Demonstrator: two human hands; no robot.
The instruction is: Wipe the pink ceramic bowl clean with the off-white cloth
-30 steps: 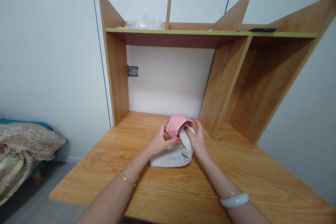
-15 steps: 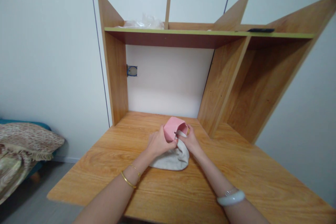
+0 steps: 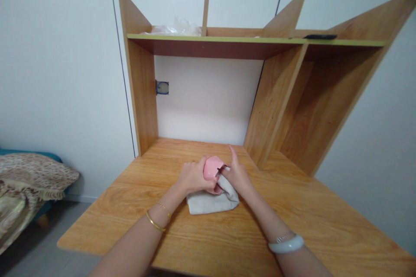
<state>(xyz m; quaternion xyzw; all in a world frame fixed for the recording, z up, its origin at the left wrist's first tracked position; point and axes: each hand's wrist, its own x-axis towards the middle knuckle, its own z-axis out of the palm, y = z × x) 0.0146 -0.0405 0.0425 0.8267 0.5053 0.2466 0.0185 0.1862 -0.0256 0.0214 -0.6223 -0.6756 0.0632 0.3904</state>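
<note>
Wooden desk (image 3: 130, 220), between its front and back edges: left hand (image 3: 193, 177) curls its fingers round a pink faceted cup (image 3: 212, 167), over pale-grey fabric cloth (image 3: 211, 204). Right hand (image 3: 238, 178) at the rim, one finger raised, others hidden!

Desk: a wood-grain top (image 3: 120, 212), glossy, filling the view from 4 to 8 o'clock about its centre.
On the desk: a pale grey cloth (image 3: 208, 204) at 6 o'clock, its near part spread on the wood; the side panel (image 3: 143, 95) standing at 9 and the middle panel (image 3: 273, 99) with its foot near 4.
Upper shelf: a board with a yellow-green front edge (image 3: 234, 40), running from 11 to 2 o'clock.
On the shelf: a crumpled clear plastic bag (image 3: 177, 29) between 11 and 12; a flat dark object (image 3: 321, 37) at 2.
Teal bed or sofa: its edge (image 3: 35, 152) near 9 o'clock, a patterned, fringed blanket (image 3: 34, 173) over it.
</note>
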